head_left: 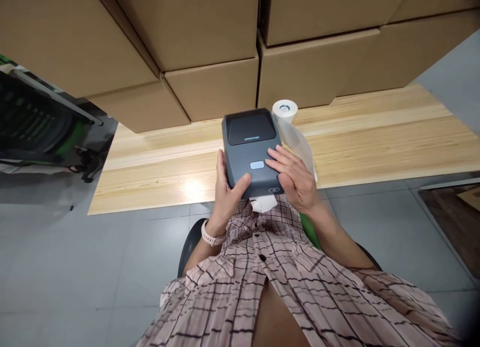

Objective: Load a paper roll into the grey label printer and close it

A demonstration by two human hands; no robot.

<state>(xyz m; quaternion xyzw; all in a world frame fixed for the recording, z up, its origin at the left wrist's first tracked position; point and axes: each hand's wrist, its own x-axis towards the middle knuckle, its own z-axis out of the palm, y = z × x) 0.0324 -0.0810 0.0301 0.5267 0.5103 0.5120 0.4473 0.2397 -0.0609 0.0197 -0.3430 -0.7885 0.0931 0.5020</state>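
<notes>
A dark grey label printer [255, 154] is in front of me at the near edge of the wooden table. My left hand [228, 192] grips its left side, thumb on the front corner and fingers along the wall. On the printer's right half lies my right hand [294, 177], fingers stretched over the top beside a pale button [257, 165]. A torn piece of white paper [263, 203] sticks out below the printer's near end. Behind it stands a roll of white labels [285, 110], with a loose strip [298, 142] curving down past the printer's right side.
Large cardboard boxes [212, 89] are stacked along the back of the light wooden table [150, 162]. A black and green chair [41, 117] stands at the left. Grey floor tiles [67, 267] lie below, and a dark brown panel [455, 222] is at the right.
</notes>
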